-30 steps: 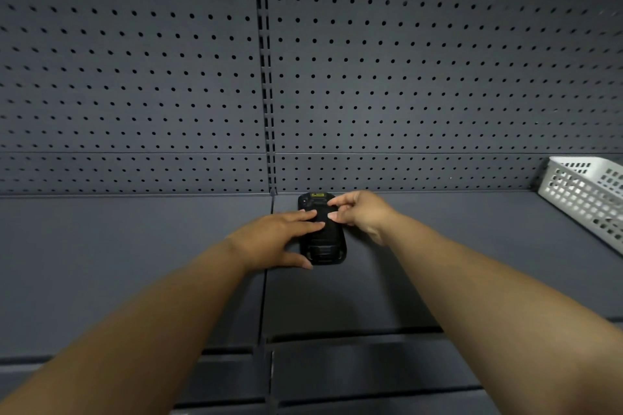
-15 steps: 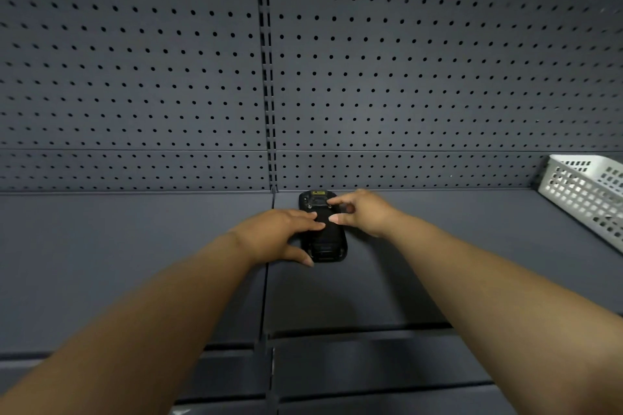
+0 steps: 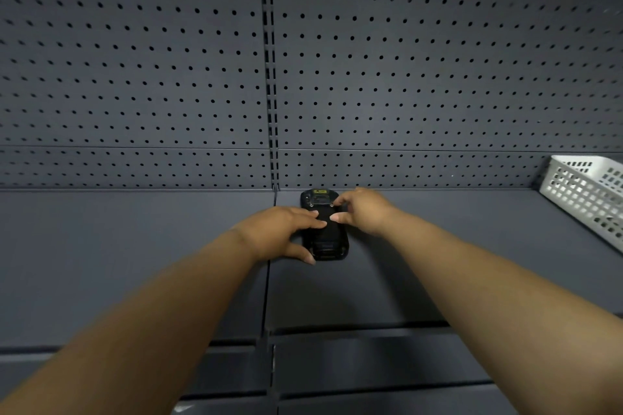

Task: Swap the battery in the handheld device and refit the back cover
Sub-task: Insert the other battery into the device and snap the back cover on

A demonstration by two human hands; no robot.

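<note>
A black handheld device lies flat, back side up, on the dark grey shelf close to the pegboard wall. A yellow label shows at its far end. My left hand lies over the device's left side, fingers spread across its middle and thumb at its near left corner. My right hand comes in from the right with its fingertips pressed on the device's upper middle, meeting the left fingertips. Whether the back cover is seated, I cannot tell. No loose battery is in view.
A white perforated plastic basket stands at the right end of the shelf. A grey pegboard wall rises right behind the device. A vertical seam splits the shelf just left of the device.
Both hands have stayed on the device, with only slight shifts of the fingertips across its back. The device has not moved on the shelf.
</note>
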